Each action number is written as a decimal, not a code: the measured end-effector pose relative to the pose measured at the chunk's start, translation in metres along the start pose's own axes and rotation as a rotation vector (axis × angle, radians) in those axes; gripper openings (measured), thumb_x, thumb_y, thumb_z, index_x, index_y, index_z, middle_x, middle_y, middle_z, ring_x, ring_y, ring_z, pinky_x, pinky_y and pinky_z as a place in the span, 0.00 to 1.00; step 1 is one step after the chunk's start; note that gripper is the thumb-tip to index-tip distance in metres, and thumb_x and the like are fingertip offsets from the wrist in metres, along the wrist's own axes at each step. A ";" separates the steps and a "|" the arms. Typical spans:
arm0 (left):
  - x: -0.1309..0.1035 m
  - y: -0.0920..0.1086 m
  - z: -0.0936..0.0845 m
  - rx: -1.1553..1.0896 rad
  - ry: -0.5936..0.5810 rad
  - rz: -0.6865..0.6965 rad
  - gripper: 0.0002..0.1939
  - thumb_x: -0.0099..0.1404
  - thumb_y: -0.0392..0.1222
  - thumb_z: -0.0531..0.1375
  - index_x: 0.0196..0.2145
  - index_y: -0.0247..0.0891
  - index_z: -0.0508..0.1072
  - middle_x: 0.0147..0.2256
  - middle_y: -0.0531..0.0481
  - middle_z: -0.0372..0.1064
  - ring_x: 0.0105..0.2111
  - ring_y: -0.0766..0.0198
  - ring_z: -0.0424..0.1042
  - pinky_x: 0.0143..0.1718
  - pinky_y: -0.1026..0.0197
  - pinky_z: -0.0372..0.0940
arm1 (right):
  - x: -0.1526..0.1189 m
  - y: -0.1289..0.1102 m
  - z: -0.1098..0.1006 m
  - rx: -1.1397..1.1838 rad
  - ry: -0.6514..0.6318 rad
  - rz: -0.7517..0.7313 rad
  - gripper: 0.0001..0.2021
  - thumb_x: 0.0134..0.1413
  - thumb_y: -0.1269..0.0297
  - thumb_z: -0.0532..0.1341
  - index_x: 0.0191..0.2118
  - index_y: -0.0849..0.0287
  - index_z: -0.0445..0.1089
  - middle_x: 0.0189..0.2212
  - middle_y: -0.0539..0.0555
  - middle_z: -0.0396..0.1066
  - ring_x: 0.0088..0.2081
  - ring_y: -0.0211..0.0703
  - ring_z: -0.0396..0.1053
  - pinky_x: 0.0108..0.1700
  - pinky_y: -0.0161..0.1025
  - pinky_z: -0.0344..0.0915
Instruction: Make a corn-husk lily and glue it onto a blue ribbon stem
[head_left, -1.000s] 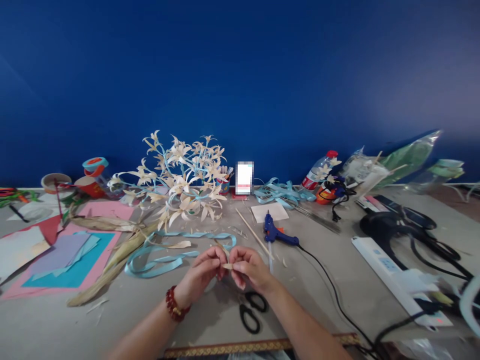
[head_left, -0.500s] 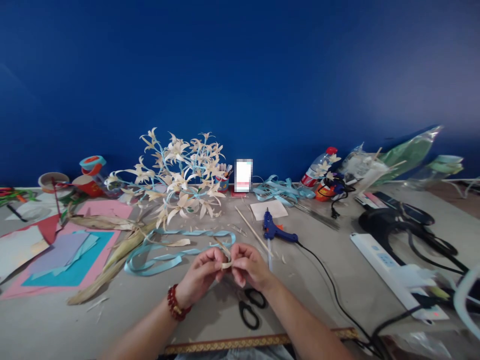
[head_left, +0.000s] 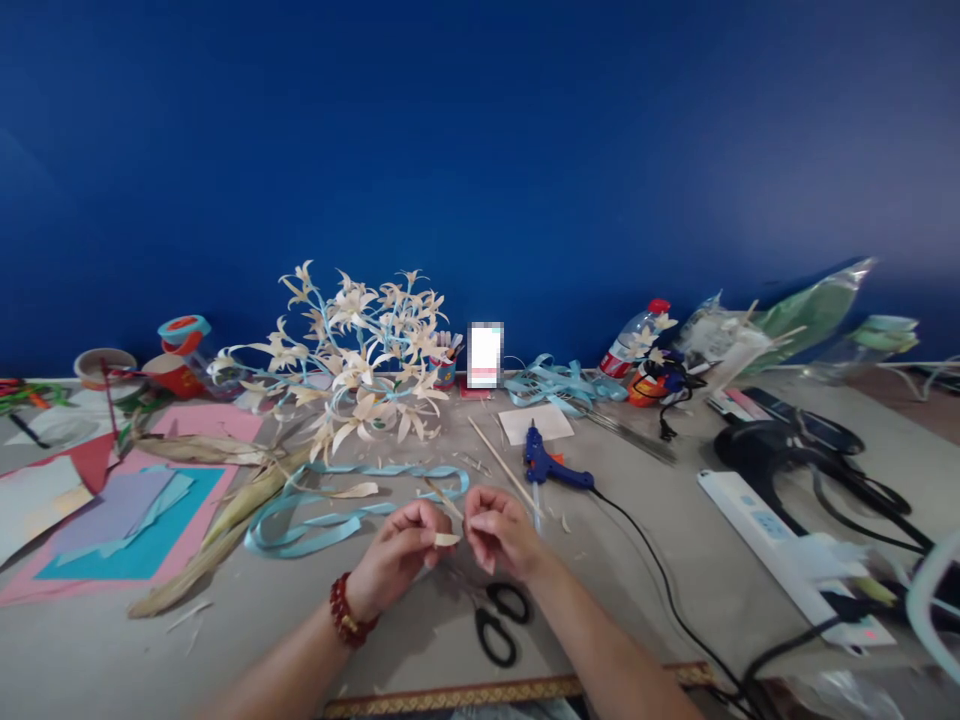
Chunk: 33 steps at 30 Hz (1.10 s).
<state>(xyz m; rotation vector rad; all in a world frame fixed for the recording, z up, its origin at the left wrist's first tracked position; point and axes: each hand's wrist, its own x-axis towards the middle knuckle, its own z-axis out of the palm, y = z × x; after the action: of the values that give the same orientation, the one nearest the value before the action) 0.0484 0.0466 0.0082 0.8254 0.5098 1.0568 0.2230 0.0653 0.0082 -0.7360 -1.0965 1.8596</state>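
Note:
A small pale petal (head_left: 447, 540), seemingly cut from dried husk, is pinched between the thumb and finger of my left hand (head_left: 409, 545); its tip points right. Just right of that tip, my right hand (head_left: 501, 530) has its fingers curled in and the thumb against them, apart from the petal, with nothing visible in them. Black-handled scissors (head_left: 496, 640) lie below my hands, their blades partly hidden. Beyond my fingers is a narrow dry husk strip (head_left: 441, 495). Light blue ribbon (head_left: 289, 540) loops across the table to the left.
Pale husk flowers (head_left: 360, 350) on blue stems stand at the back. A blue glue gun (head_left: 547, 465) trails its black cord on the right, near a wooden stick (head_left: 502, 465). Farther right lies a white power strip (head_left: 780, 550). Dried husks (head_left: 202, 550) and coloured paper (head_left: 127, 555) lie left.
My right hand has come off the petal, leaving a small gap. The petal, bent between both hands before, now extends straight from my left fingers.

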 end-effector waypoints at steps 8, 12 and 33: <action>0.001 0.002 -0.001 0.054 0.077 -0.035 0.10 0.56 0.41 0.68 0.25 0.35 0.71 0.21 0.54 0.64 0.23 0.68 0.61 0.28 0.64 0.55 | -0.002 -0.002 0.004 -0.084 -0.038 -0.019 0.11 0.49 0.60 0.66 0.29 0.60 0.66 0.16 0.46 0.70 0.15 0.31 0.61 0.16 0.26 0.59; 0.000 0.002 0.000 0.039 0.066 -0.056 0.09 0.55 0.41 0.68 0.25 0.34 0.71 0.21 0.54 0.64 0.22 0.68 0.61 0.28 0.65 0.55 | -0.002 0.002 0.005 -0.136 -0.014 -0.049 0.14 0.47 0.55 0.67 0.26 0.59 0.64 0.14 0.45 0.65 0.14 0.31 0.59 0.15 0.27 0.57; -0.003 -0.008 0.001 0.096 0.055 -0.017 0.11 0.55 0.44 0.66 0.24 0.34 0.72 0.22 0.49 0.66 0.22 0.67 0.61 0.25 0.64 0.54 | 0.131 -0.032 -0.029 -1.337 0.215 -0.355 0.06 0.56 0.67 0.63 0.30 0.58 0.78 0.31 0.55 0.74 0.40 0.47 0.68 0.48 0.41 0.58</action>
<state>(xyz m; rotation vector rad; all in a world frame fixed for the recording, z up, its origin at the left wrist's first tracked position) 0.0525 0.0420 0.0018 0.8768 0.6163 1.0483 0.1952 0.2004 0.0149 -1.2799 -2.1116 0.5327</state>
